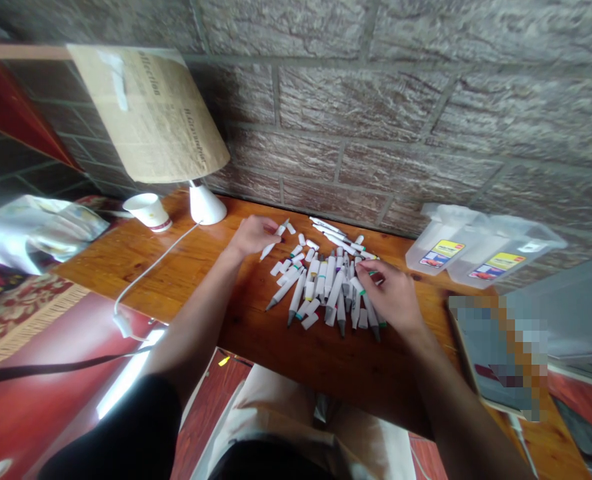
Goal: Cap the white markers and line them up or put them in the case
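Observation:
On the wooden table lies a heap of white markers (335, 288) and loose marker caps (310, 322), several with grey tapered ends and coloured bands. Left of the heap, my left hand (254, 236) pinches a slim white marker (267, 251), which slants with its far end toward the wall. My right hand (390, 293) is over the heap's right side with thumb and fingertips drawn together; what they grip is partly hidden. A white piece with a green band (357, 285) is just beside those fingertips. More white markers (332, 231) lie together behind the heap.
At the back left stand a lamp (209, 204) with a printed paper shade and a paper cup (149, 212). Two clear plastic bins (469, 257) are against the brick wall at right. A tablet-like device (491, 360) lies near the right edge. A white cord (149, 267) crosses the left side.

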{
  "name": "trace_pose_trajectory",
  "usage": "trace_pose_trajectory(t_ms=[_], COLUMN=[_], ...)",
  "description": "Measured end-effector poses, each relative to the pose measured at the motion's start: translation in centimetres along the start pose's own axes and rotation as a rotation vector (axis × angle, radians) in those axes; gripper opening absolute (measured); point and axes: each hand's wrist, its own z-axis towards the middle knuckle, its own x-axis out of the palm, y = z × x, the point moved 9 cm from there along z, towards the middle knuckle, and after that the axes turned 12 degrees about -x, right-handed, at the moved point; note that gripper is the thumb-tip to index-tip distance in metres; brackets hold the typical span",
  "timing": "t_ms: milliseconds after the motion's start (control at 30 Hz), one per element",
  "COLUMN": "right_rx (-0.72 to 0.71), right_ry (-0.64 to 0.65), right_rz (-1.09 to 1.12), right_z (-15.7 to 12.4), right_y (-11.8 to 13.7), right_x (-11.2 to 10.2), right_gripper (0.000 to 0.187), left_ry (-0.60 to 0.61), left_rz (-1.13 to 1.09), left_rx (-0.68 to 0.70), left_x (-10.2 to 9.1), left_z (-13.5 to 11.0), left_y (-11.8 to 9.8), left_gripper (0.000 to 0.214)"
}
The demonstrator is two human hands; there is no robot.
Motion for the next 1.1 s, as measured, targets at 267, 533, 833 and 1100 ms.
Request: trace_pose_trajectory(t_ms=[267,533,833,1100], right_rx=[0.001,0.000,-0.003,0.009], right_ry=[-0.017,-0.012,-0.010,-0.014], right_rz=[-0.001,0.006,0.013,0.010], right_z=[0.0,0.1,0.0,0.0], right_y=[0.1,0.1,0.2,0.2], right_x=[-0.2,-0.2,-0.1,-0.2], right_gripper=[0.030,0.032,0.031,0.031], left_ry=[0.391,0.507,0.584,0.607], left_rz=[-0.776,-0.913,-0.918,-0.902], left_rx=[-0.098,-0.082,-0.023,-0.040], left_x=[1.8,2.2,2.5,2.7], left_z=[-1.9,-2.5,-3.1,-3.6], left_y=[-2.1,-2.8,-3.6,-3.7], left_gripper=[0.043,0.032,0.034,0.044])
